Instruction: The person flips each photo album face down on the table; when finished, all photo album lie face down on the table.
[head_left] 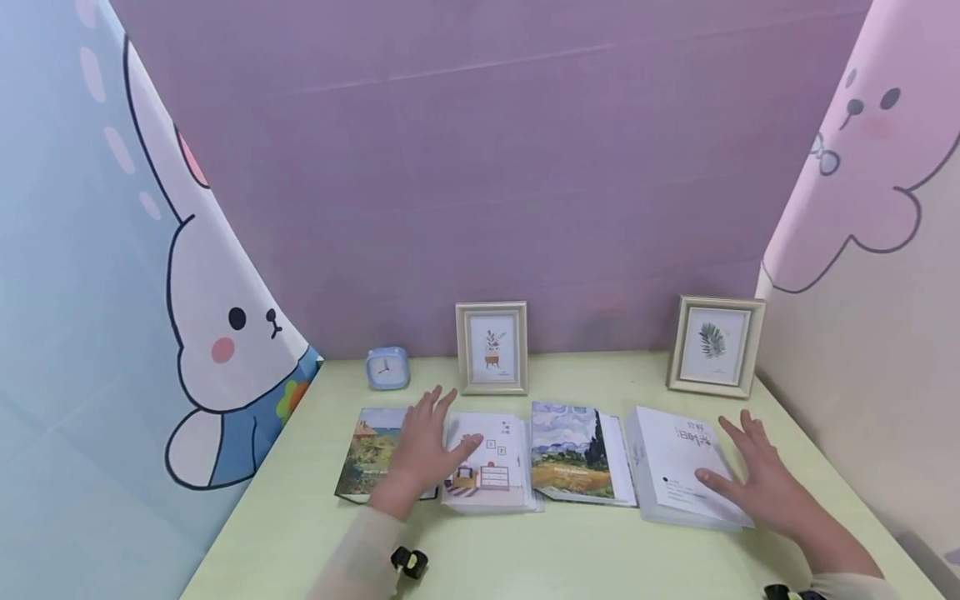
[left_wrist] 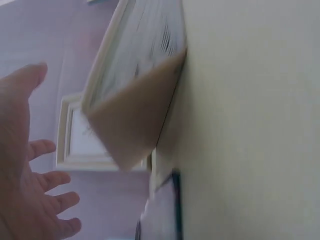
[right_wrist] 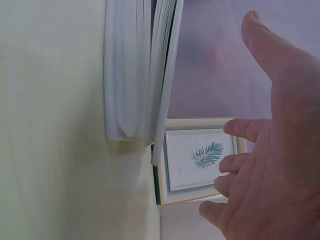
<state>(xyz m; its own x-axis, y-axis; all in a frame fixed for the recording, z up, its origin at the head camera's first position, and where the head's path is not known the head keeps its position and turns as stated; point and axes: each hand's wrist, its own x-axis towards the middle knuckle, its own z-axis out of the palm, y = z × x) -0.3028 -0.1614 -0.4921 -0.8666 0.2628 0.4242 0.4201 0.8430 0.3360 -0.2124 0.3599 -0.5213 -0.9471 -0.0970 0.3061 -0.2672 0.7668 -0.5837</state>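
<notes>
In the head view my left hand [head_left: 422, 443] is spread above the gap between a photo album with a seaside landscape cover [head_left: 363, 457] and a white album with a furniture drawing [head_left: 497, 454]. Its fingers are extended and hold nothing. To the right lies an album with a painted field cover [head_left: 568, 458]. Beside it is a thick white album with dark lettering [head_left: 666, 454]. My right hand [head_left: 776, 483] hovers with fingers apart at that album's right edge, thumb over the cover. The right wrist view shows the palm [right_wrist: 280, 170] apart from the page block [right_wrist: 132, 75].
Along the back of the pale green table [head_left: 480, 554] stand a blue alarm clock [head_left: 387, 379], a frame with a potted plant picture [head_left: 492, 387] and a frame with a leaf picture [head_left: 677, 382]. A purple cloth wall [head_left: 495, 167] rises behind them.
</notes>
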